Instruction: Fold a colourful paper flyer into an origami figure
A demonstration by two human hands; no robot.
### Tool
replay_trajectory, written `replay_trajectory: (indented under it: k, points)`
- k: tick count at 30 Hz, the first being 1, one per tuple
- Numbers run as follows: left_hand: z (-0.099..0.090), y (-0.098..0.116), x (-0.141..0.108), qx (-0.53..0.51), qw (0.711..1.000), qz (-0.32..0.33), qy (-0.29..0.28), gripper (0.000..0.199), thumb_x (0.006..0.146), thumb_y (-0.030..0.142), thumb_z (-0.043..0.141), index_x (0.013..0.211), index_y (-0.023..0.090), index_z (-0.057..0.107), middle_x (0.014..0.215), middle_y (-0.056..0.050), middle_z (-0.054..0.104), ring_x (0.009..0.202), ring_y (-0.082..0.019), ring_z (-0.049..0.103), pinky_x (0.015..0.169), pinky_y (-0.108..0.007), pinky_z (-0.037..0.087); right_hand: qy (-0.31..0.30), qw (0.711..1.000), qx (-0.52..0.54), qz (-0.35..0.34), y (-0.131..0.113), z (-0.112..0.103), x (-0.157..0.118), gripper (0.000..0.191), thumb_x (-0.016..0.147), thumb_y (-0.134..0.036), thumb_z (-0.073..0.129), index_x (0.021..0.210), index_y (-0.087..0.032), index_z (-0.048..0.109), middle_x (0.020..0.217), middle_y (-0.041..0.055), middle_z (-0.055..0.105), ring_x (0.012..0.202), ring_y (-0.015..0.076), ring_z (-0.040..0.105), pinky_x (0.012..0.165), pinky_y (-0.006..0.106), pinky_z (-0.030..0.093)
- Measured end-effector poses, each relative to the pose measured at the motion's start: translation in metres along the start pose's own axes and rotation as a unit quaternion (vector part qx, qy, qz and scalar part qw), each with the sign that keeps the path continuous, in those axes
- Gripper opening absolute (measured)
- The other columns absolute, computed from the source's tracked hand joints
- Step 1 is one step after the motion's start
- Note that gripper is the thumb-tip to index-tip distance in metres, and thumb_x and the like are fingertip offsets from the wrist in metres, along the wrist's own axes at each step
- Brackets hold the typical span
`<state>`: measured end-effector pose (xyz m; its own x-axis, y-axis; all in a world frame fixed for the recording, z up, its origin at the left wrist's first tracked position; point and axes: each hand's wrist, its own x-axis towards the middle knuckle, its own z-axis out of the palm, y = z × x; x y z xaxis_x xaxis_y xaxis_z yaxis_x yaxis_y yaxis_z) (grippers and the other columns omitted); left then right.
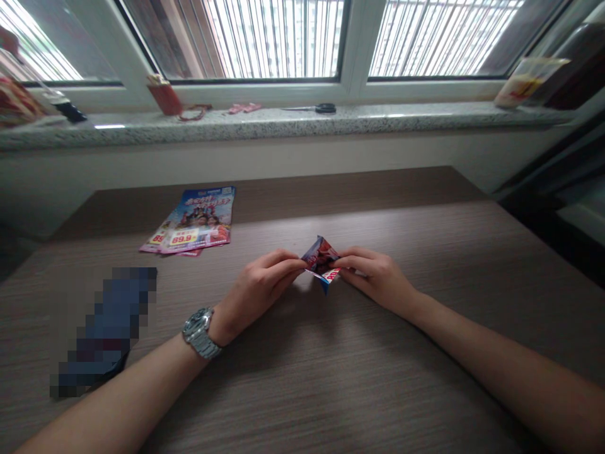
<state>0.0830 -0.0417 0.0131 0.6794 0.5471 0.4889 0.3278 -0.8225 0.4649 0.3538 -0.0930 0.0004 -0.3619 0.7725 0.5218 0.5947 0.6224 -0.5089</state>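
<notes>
A small folded leaflet (322, 257), glossy and printed in blue, red and purple, is held between my two hands just above the table. Its shape is pointed at top and bottom, with a white and red printed strip on the lower right. My left hand (265, 277), with a metal watch (201, 333) on the wrist, pinches its left corner. On the opposite corner, the fingers of my right hand (373, 277) are closed. My fingertips partly cover both side corners.
Several printed leaflets (203, 217) lie stacked on the brown table (302, 391) at the back left. A pixelated dark blue object (108, 328) is beside my left forearm. Scissors (324, 108), a red container (165, 98) and a plastic bag (527, 82) rest on the stone windowsill (265, 126).
</notes>
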Motion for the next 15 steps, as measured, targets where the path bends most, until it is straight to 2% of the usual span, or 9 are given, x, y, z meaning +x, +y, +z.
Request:
replay_trajectory:
  k: [7,15]
  points:
    - [0.0020,0.0025,0.0027,-0.008,0.999,-0.025,0.023,0.018,0.100,0.019,0.060,0.118,0.022,0.066,0.104,-0.004,0.070,0.091,-0.013,0.068,0.083,-0.025,0.055,0.009,0.994,0.068,0.089,-0.0027,0.0027,-0.0004,0.011,0.098,-0.025,0.065,0.107,-0.021,0.066,0.097,0.0045,0.077,0.072,0.0147,0.073,0.066,0.026,0.062]
    - [0.0068,-0.0018,0.0032,-0.056,0.995,-0.069,0.043,0.017,0.098,0.016,0.062,0.114,0.021,0.063,0.101,-0.003,0.071,0.087,-0.013,0.069,0.078,-0.024,0.056,0.018,0.976,0.134,0.170,-0.0012,0.0044,0.0001,0.014,0.093,-0.033,0.069,0.097,-0.022,0.063,0.084,0.0013,0.075,0.066,0.0142,0.070,0.060,0.025,0.058]
